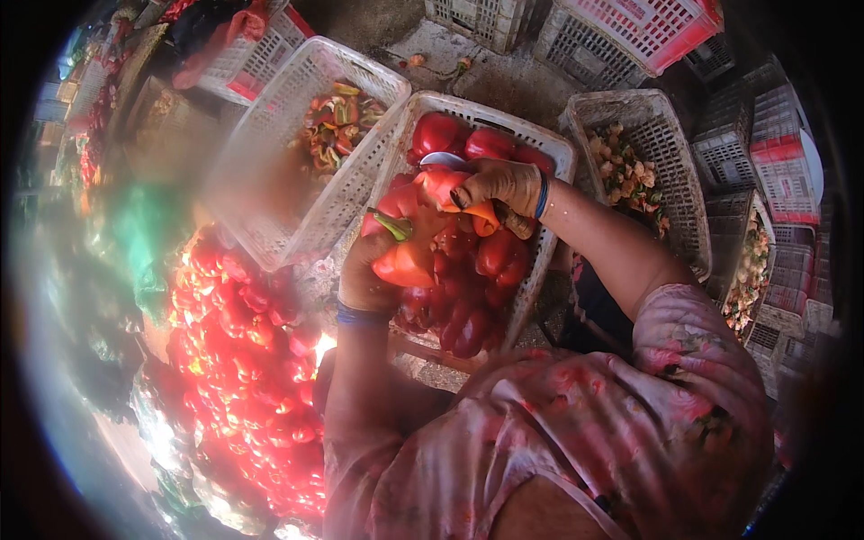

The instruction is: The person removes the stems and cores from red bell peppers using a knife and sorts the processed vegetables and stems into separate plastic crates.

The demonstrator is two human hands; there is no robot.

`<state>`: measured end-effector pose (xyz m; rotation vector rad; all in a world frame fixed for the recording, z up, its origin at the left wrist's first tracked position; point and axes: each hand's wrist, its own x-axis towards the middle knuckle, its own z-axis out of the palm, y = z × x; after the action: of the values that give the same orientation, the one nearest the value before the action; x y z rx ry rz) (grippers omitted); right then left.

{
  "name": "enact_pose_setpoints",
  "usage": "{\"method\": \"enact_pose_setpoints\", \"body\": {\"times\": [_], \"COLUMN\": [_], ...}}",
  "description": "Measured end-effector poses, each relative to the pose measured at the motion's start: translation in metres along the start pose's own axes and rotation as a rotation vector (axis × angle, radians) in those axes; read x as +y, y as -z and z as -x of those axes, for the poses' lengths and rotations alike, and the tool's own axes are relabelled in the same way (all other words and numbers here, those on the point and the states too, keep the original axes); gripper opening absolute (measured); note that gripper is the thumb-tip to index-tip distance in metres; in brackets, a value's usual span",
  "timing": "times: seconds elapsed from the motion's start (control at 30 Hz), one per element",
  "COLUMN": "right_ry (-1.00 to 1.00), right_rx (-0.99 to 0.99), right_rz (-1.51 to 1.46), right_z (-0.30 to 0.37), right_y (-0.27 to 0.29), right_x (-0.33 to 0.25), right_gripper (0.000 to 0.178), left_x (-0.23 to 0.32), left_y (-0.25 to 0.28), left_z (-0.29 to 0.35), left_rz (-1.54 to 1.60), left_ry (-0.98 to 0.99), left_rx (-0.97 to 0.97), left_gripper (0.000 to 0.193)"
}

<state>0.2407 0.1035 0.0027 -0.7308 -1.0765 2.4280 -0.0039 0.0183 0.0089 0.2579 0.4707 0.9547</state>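
My left hand [364, 274], gloved with a blue band at the wrist, is closed around an orange-red bell pepper [402, 263] with a green stem. My right hand [504, 184], in a stained glove, is closed with its thumb on a red part of a bell pepper [439, 186] beside it. A curved pale, silvery edge [445, 160] shows by the right fingers; I cannot tell whether it is a blade. An orange flap of pepper [485, 216] hangs under that hand. Both hands are above a white crate [562, 144] holding several red bell peppers [468, 315].
On the left stands a white crate [310, 225] with pepper scraps [342, 126]. A crate [670, 112] of pale pepper cores [625, 175] is on the right. A large heap of red peppers [238, 369] lies left of me. Stacked crates [787, 171] line the right side.
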Motion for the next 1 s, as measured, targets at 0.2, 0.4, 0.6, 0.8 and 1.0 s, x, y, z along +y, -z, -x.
{"method": "enact_pose_setpoints", "body": {"times": [0.2,0.4,0.6,0.8,1.0], "right_ry": [0.064,0.012,0.327,-0.135,0.362], "right_rx": [0.116,0.32,0.6,0.594,0.687], "right_rz": [-0.207,0.536,1.014,1.47,1.101], "right_z": [-0.017,-0.006,-0.01,-0.006,-0.022], "right_y": [0.015,-0.021,0.039,-0.002,0.019], "right_x": [0.028,-0.012,0.038,0.004,0.03], "right_gripper": [0.061,0.059,0.071,0.08,0.061], "left_x": [-0.009,0.0,0.023,0.034,0.007], "left_y": [-0.003,-0.022,0.001,0.013,0.008], "left_z": [-0.003,-0.011,-0.032,-0.033,-0.044], "left_rz": [-0.035,0.07,-0.372,-0.175,0.078], "left_ry": [-0.225,-0.316,-0.478,-0.522,-0.331], "left_rx": [0.022,0.24,0.428,0.263,0.196], "left_gripper": [0.046,0.037,0.032,0.027,0.036]}}
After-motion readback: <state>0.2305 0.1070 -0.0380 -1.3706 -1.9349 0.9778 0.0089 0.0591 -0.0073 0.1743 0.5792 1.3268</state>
